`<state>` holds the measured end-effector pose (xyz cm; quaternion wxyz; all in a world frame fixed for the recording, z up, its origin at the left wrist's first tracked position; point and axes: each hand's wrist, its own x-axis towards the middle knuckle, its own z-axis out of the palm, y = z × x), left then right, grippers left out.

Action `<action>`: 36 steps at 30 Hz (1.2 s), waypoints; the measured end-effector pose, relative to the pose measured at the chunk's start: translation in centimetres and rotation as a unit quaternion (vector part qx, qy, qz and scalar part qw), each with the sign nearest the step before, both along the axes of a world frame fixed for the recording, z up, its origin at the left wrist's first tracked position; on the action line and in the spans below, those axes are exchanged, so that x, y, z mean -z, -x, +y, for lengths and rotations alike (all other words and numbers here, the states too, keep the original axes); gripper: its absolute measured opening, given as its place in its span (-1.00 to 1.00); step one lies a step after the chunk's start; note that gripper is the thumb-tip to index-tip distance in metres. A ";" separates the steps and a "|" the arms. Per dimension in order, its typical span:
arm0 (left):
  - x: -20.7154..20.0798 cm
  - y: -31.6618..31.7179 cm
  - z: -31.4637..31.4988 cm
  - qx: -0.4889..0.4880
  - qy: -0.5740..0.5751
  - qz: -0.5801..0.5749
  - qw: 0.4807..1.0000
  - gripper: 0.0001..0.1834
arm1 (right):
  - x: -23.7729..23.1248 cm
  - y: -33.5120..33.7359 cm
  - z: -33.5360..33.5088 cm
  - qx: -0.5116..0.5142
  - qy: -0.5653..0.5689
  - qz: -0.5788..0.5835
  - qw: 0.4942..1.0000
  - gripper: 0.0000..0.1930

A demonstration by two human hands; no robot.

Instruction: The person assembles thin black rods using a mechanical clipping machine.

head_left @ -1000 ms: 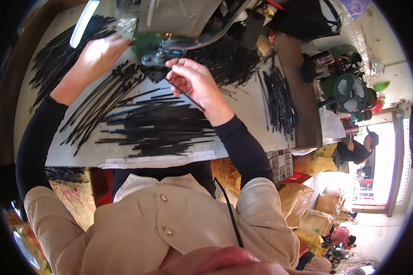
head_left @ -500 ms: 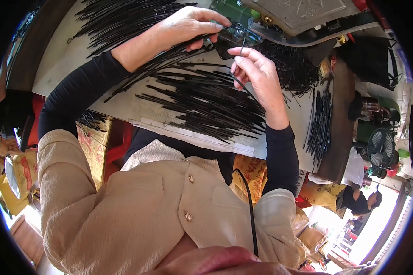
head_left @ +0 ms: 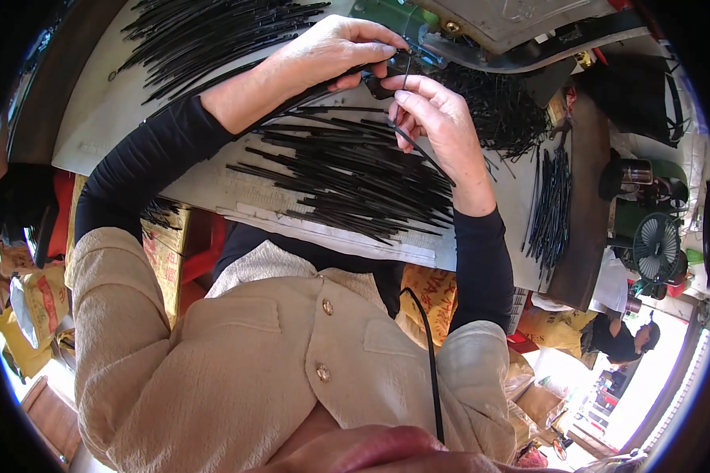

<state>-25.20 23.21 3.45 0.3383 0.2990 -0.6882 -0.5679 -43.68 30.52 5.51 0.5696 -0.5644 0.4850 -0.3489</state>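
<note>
My left hand (head_left: 335, 54) is closed at the far edge of the work surface, pinching the end of a long black strip. More of the strip's length runs back under my left forearm. Close by on the right, my right hand (head_left: 438, 118) is closed around a thin metal rod (head_left: 406, 72) that points up toward my left fingertips. A black strip (head_left: 422, 150) also passes through the right fingers and trails along the wrist. Below both hands lies a loose pile of black strips (head_left: 355, 173). The exact contact between rod and strip is too small to make out.
Another heap of black strips (head_left: 205, 39) lies at the far left. Beyond my right hand are a tangle of black offcuts (head_left: 493, 114) and a green machine (head_left: 394, 14) with a metal housing. A bundle of strips (head_left: 551, 205) lies near the right edge, with a small fan (head_left: 656, 246) beyond.
My left hand has shifted slightly right and my right hand slightly left and up. The rod's tip is now at the left fingertips.
</note>
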 end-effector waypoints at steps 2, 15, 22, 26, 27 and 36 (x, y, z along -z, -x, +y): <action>-0.4 0.2 0.1 -0.013 0.046 -0.026 0.999 -0.69 | -0.3 0.0 0.1 0.009 -0.001 0.000 1.000 -0.71; -0.5 1.1 -0.7 -0.024 0.093 -0.050 0.994 -0.67 | -0.4 0.4 -0.3 0.024 0.011 0.010 1.000 -0.71; -0.8 1.0 -0.6 -0.024 0.021 -0.036 0.999 -0.67 | -0.5 0.2 0.0 0.032 -0.005 0.018 0.999 -0.72; -1.1 0.9 -0.3 -0.033 -0.019 -0.036 0.999 -0.66 | -0.4 0.3 0.0 0.043 -0.010 0.003 0.999 -0.72; -1.0 0.9 -0.3 -0.032 -0.018 -0.035 0.999 -0.66 | -0.4 0.3 0.0 0.043 -0.009 0.003 0.999 -0.72; -1.0 0.9 -0.2 -0.031 -0.023 -0.003 0.999 -0.67 | -0.2 0.4 0.0 0.038 0.001 -0.036 0.999 -0.71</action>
